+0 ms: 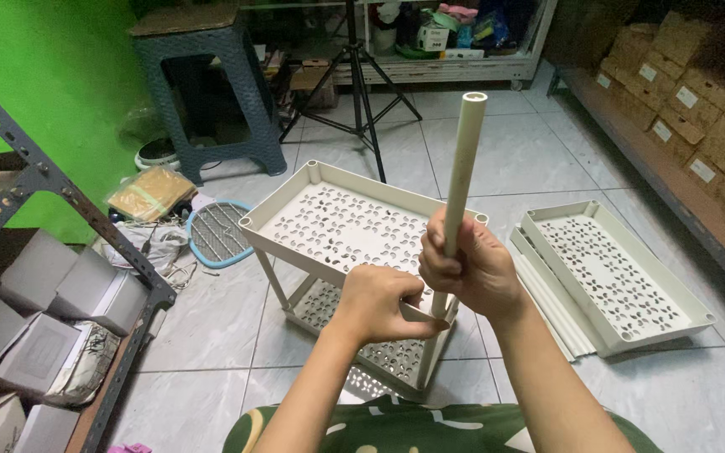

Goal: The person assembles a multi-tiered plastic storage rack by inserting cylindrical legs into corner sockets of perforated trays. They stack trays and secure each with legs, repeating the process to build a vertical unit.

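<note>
A cream plastic rack with perforated shelf trays [295, 200] stands on the tiled floor in front of me. My right hand [473, 267] grips a cream plastic tube [466, 159] that stands upright at the near right corner of the top tray. My left hand [379, 300] pinches that same corner of the tray, just left of the tube's lower end. A lower shelf [379, 356] shows beneath, joined by thin legs.
Two more perforated trays [673, 294] lie stacked on the floor at right. A metal shelf frame [52, 180] with grey boxes is at left. A tripod [361, 75], a dark plastic stool [211, 92] and a blue racket-shaped swatter [216, 235] lie beyond. Cardboard boxes line the right shelf.
</note>
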